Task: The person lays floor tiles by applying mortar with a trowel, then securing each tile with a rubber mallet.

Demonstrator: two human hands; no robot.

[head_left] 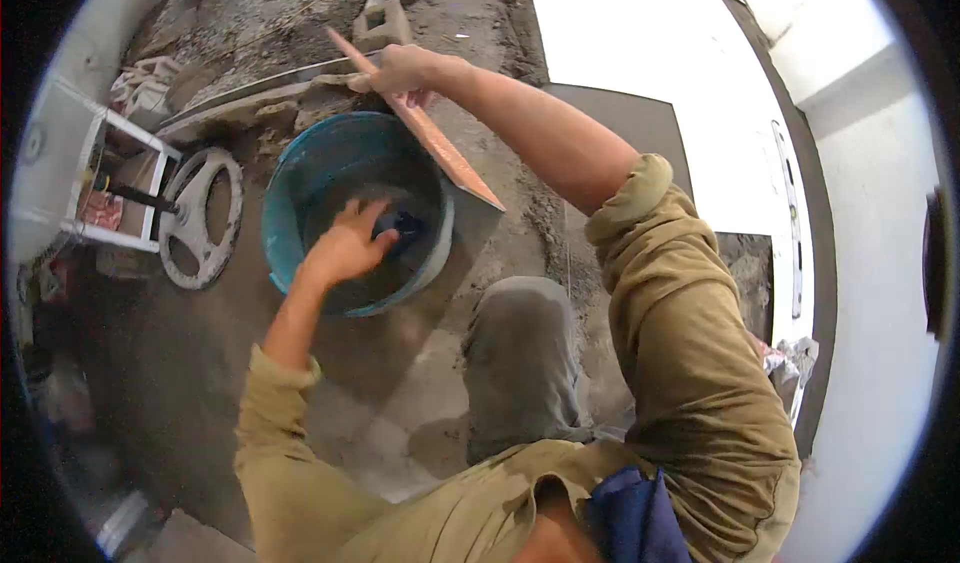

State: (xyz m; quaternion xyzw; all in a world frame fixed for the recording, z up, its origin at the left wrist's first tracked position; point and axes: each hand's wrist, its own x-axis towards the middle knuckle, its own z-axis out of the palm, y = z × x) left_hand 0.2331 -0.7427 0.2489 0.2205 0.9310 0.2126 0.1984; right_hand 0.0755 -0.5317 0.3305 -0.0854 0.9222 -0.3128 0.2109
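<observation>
Our R hand [405,68] pinches the tile's [440,150] edge at 11 o'clock; our L hand [352,240], grip spread, is over the plastic bucket [287,188] at 10, nr a dk-blue item [405,231].

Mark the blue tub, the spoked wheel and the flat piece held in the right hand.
Blue tub [287,185], head view: inner wall, left side.
Spoked wheel [193,213], head view: hub.
Flat piece [436,143], head view: orange side, near its middle.
</observation>
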